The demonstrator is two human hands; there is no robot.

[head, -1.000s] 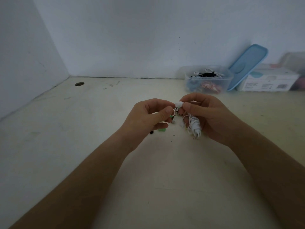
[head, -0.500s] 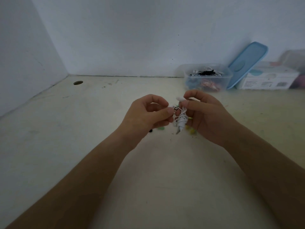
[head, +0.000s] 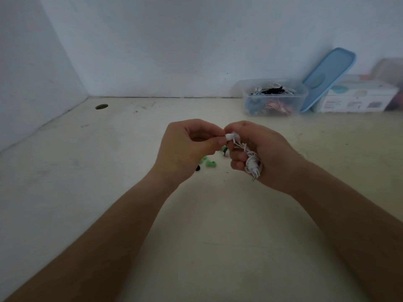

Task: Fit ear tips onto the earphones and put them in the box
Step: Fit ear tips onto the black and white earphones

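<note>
Fingers of the left hand [head: 185,149] pinch a white ear tip [head: 229,136] against the earphones [head: 250,159] bundled in the closed right hand [head: 263,153], loose green tips [head: 210,164] lying half hidden just beneath, the box [head: 273,98] well beyond.

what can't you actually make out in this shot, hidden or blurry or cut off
Head view only:
- Ear tip seating: the white earbud is pinched between left hand and right hand; fingers hide the joint.
- Green ear tips: partly behind the left hand.
- Cardboard box print: blurred.
- Far-right objects: cut off by the frame edge.
</note>
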